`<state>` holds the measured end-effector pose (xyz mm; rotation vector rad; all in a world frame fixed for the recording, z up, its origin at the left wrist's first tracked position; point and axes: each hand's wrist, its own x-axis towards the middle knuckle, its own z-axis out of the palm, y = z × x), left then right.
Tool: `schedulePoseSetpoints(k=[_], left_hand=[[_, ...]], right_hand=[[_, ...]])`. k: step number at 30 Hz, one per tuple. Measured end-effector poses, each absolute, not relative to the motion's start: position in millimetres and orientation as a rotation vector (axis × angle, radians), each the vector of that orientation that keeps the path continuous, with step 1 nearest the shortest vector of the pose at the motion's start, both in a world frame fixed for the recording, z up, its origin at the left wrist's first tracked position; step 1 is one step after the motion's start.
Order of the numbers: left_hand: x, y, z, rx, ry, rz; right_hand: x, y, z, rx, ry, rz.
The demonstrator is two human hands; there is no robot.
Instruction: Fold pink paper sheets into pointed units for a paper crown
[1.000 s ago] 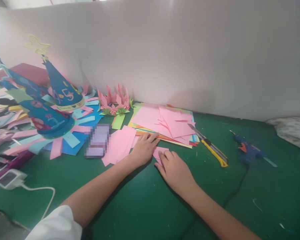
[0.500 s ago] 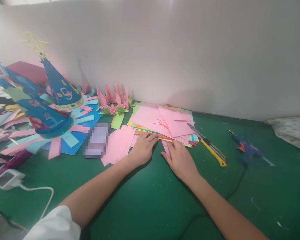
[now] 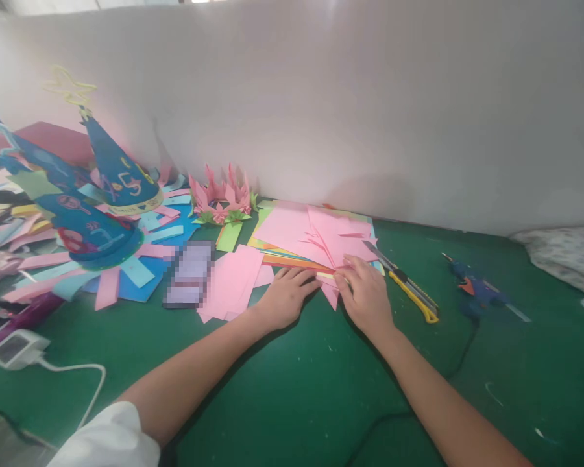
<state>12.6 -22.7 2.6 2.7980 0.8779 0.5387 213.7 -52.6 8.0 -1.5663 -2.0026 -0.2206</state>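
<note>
On the green counter [image 3: 272, 421], a small pink paper [image 3: 329, 296] lies at 12 o'clock, between my hands. My left hand [image 3: 288, 297] reaches its left edge, fingers together; my right hand [image 3: 366, 292] bends over its right edge. Whether either grip pinches it, I cannot tell. The knife [image 3: 415, 297] sits at 1 o'clock, the phone [image 3: 189, 275] at 11. Beyond, the paper pile [image 3: 292, 227] spreads at 12, the pink crown [image 3: 222, 200] at 11.
</note>
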Motion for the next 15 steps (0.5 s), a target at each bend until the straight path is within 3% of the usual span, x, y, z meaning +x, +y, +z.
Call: schedulePoseSetpoints(k=[15], left_hand=[[21,-36,2,2.781,0.787,0.434]], right_hand=[[220,-48,-6,-1.595,-1.991,-0.072]])
